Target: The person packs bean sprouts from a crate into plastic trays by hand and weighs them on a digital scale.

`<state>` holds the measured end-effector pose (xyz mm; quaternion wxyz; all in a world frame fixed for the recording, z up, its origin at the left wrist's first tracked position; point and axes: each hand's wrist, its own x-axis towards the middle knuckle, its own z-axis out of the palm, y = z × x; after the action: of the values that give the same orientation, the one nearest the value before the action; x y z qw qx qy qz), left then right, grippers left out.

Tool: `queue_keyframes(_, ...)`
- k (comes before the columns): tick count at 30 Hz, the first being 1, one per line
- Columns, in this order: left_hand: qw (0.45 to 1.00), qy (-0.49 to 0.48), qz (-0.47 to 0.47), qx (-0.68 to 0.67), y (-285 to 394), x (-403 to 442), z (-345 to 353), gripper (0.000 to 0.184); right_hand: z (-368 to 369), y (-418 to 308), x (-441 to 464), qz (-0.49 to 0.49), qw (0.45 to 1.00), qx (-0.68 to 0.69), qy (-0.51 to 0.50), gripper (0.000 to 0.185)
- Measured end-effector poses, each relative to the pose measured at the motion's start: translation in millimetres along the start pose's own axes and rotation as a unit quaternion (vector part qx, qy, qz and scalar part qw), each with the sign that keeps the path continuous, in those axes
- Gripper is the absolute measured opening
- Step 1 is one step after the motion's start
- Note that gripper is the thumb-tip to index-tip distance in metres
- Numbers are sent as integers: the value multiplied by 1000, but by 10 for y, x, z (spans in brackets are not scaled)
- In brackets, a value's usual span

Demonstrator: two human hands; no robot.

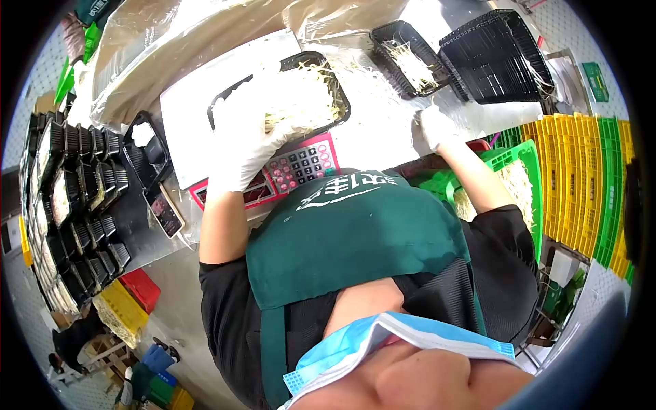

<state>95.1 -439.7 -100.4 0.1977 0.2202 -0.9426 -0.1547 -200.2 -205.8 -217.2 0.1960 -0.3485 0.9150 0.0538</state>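
My left hand [249, 147], in a white glove, lies over the near left part of a black tray [347, 113] heaped with bean sprouts [318, 96]. Its thumb is spread along the near rim, and glare blurs the other fingers into the sprouts. This tray stands on a scale [304, 162] with a red-framed keypad. My right hand [437, 128], also gloved, is at the near table edge with its fingers drawn together; what they hold, if anything, is too small to name. Just beyond it sits a second black tray [386, 34] with a smaller bunch of sprouts.
Stacked black trays [488, 58] stand at the back right. Filled trays [68, 184] are piled at left, near a phone [164, 210]. A green crate [535, 198] of sprouts is below my right arm, beside yellow crates [564, 184]. Clear plastic sheeting [130, 68] lies behind the scale.
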Motion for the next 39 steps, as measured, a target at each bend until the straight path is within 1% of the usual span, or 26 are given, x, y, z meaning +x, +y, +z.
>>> queue_keyframes(2, 998, 9, 11, 66, 39, 0, -39, 49, 72, -242, 42, -132, 991, 6, 3, 37)
queue_keyframes(4, 991, 20, 8, 135, 87, -21, -108, 50, 35, -580, 119, -140, 980, 141, 20, 33)
queue_keyframes(5, 998, -28, -47, -4, 120, 2, -169, 53, -166, -691, 59, -155, 978, 140, 18, 33)
queue_keyframes(7, 982, -66, -109, -136, 90, -57, -298, 55, -762, -858, -177, -227, 974, -23, -11, 37)
queue_keyframes(9, 998, 30, -34, -37, 10, -152, -395, 53, -1003, -779, -161, -230, 966, 115, -18, 43)
queue_keyframes(11, 995, 95, -9, -20, -69, -198, -452, 50, -1244, -1011, -239, -361, 898, 248, 44, 45)
queue_keyframes(12, 996, 67, -11, -51, -26, -178, -424, 47, -1333, -1164, -280, -423, 859, 278, 82, 45)
queue_keyframes(14, 990, 57, 57, -114, 99, -121, -251, 38, -1322, -1442, -218, -485, 827, 250, 135, 45)
queue_keyframes(17, 993, 69, 82, -49, 146, 74, -88, 34, -1282, -1655, -37, -540, 818, 98, 172, 47)
queue_keyframes(18, 978, 76, 132, -141, 83, 102, -21, 32, -1367, -1673, -111, -524, 840, 44, 136, 50)
queue_keyframes(20, 984, 78, 116, -114, 101, 95, -62, 32, -1367, -1752, -160, -465, 881, -14, 89, 47)
queue_keyframes(23, 984, 108, 108, -92, 49, 97, 25, 32, -1353, -1704, -42, -456, 885, 40, 86, 40)
queue_keyframes(24, 985, 93, 116, -85, 27, 98, 27, 32, -1318, -1594, 46, -532, 832, 87, 129, 37)
queue_keyframes(25, 986, 77, 123, -78, 27, 100, 5, 33, -1287, -1458, 93, -533, 831, 86, 130, 37)
queue_keyframes(27, 994, 55, 98, -6, 19, 61, 3, 35, -1233, -1161, 106, -453, 799, 382, 97, 35)
queue_keyframes(29, 991, 77, 103, -40, 61, 19, -69, 36, -1528, -878, -173, -341, 785, 516, 45, 30)
queue_keyframes(30, 992, 81, 90, -34, 70, -9, -52, 36, -1457, -608, -40, -268, 818, 494, 123, 27)
queue_keyframes(31, 972, 76, 44, -219, 89, -34, -16, 35, -1386, -335, 84, -184, 841, 471, 190, 24)
queue_keyframes(32, 951, 81, 9, -300, 54, -79, -6, 35, -1369, -166, 181, -183, 849, 457, 190, 25)
queue_keyframes(33, 921, 91, -26, -379, 21, -123, 4, 35, -1201, 122, 500, -142, 871, 451, 135, 25)
queue_keyframes(34, 945, 122, 30, -301, -55, -152, 16, 35, -1136, 165, 643, -102, 914, 390, 43, 29)
queue_keyframes(35, 945, 121, 44, -302, -77, -185, -9, 35, -969, 277, 728, -176, 964, 182, 85, 31)
queue_keyframes(36, 944, 120, 58, -302, -104, -216, -31, 34, -872, 404, 725, -229, 960, 54, 150, 31)
queue_keyframes(37, 943, 118, 72, -302, -134, -245, -52, 34, -932, 341, 667, -209, 966, 48, 147, 31)
queue_keyframes(38, 900, 74, 16, -429, -102, -249, -43, 35, -1000, 262, 601, -189, 971, 42, 142, 31)
queue_keyframes(39, 835, 27, -40, -548, -56, -245, -17, 36, -1251, -59, 340, -98, 981, 155, 61, 31)
